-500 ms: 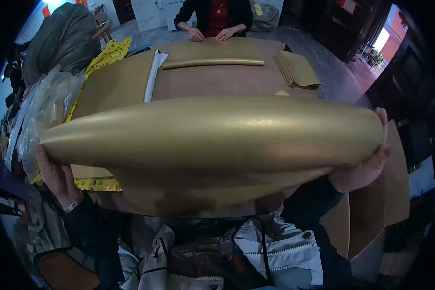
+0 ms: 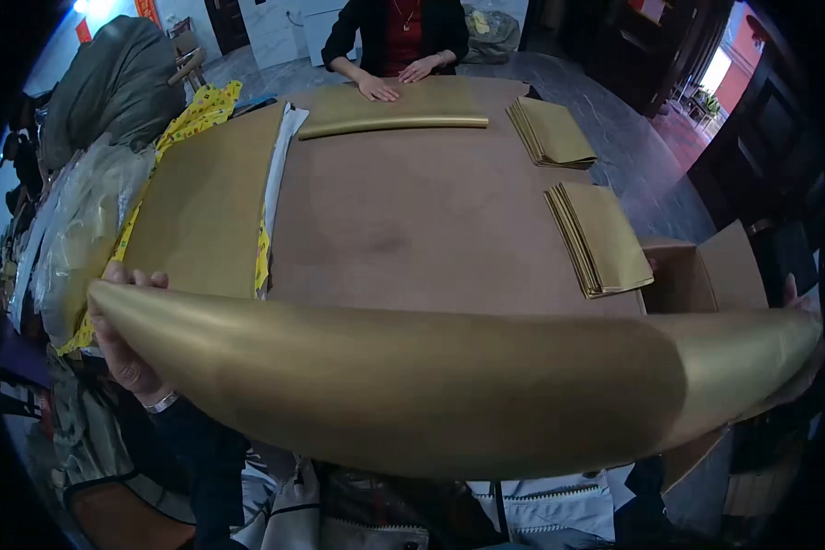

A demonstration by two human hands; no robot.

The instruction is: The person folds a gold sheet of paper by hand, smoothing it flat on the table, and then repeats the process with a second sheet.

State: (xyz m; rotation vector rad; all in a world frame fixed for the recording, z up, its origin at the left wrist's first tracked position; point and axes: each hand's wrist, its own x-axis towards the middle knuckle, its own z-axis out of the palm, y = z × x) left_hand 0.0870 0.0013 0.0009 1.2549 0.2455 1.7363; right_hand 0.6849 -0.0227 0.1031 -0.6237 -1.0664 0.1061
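A large gold sheet of paper (image 2: 412, 385), curled over into a long fold, stretches across the near edge of the brown table (image 2: 412, 220). My left hand (image 2: 124, 344) grips its left end, fingers over the top edge. My right hand (image 2: 797, 367) holds the right end and is almost wholly hidden behind the paper; only fingertips show near the edge.
Two stacks of folded gold sheets (image 2: 600, 238) (image 2: 550, 130) lie on the right of the table. A flat gold sheet (image 2: 202, 202) lies on the left. Across the table a person's hands (image 2: 376, 89) rest on another folded gold sheet (image 2: 390, 115). A cardboard box (image 2: 706, 275) stands at right, bags at left.
The gold sheet has dropped lower and toward me, uncovering the table's middle and the nearer stack. My hands have spread farther apart. The person opposite has shifted their hands.
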